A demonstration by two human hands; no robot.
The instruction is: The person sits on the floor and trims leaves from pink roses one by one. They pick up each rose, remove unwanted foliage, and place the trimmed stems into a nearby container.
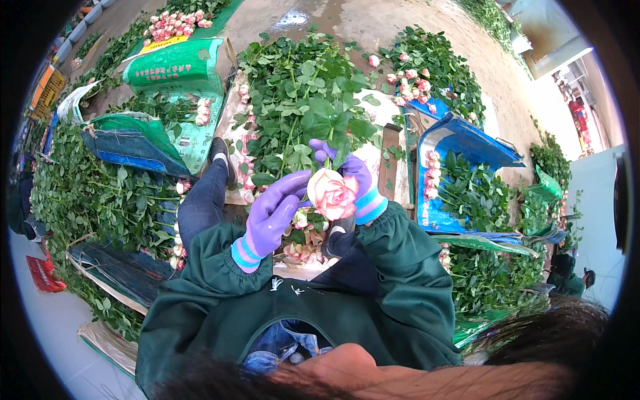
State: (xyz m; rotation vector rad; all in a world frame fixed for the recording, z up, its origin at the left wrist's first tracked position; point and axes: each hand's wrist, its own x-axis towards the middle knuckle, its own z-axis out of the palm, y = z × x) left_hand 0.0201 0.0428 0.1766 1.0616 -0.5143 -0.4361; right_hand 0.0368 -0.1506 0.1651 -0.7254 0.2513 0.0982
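In the middle of the head view a cream rose with pink petal edges [334, 194] faces up towards me. My right hand [361, 177], in a purple glove, grips its stem just behind the bloom. The stem's green leaves [327, 117] spread out beyond the fingers. My left hand [274, 212], also gloved, curves around the left side of the bloom with thumb and fingers apart. Its fingertips are partly hidden by the rose, so contact is unclear. Below the bloom, loose petals [302, 252] lie between my feet.
A pile of leafy rose stems [287, 95] lies ahead. Green wrapping sheets [172, 70] holding roses are at left, blue ones [467, 145] at right. A brown bar [391, 155] lies right of the pile. More stems [110, 195] stretch along my left.
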